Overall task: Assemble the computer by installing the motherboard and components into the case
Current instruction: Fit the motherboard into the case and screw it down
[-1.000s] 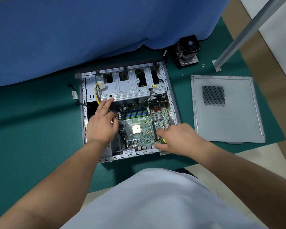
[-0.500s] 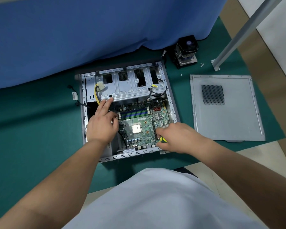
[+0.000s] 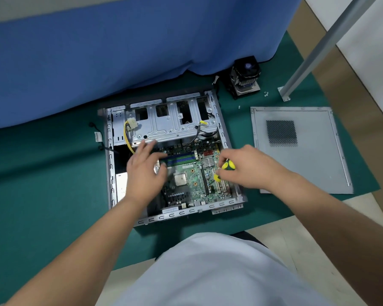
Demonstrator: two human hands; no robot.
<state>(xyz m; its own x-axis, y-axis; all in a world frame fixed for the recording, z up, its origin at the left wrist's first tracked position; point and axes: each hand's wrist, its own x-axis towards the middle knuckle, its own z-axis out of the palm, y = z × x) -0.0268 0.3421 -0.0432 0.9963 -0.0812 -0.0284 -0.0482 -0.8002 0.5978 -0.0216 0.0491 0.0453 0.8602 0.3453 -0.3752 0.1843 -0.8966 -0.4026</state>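
A green mat [image 3: 42, 184] covers the floor. A big blue cloth [image 3: 119, 62] hangs behind it. A grey metal pole [image 3: 318, 45] leans at the right, standing on the mat's far corner.

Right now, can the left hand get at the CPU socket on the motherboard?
Probably yes: the left hand hovers open just left of the CPU socket, which lies uncovered; the right hand holds a screwdriver off to the right.

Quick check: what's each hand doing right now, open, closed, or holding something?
Left hand: open, fingers spread over the motherboard, holding nothing.
Right hand: closed on the yellow-and-black screwdriver.
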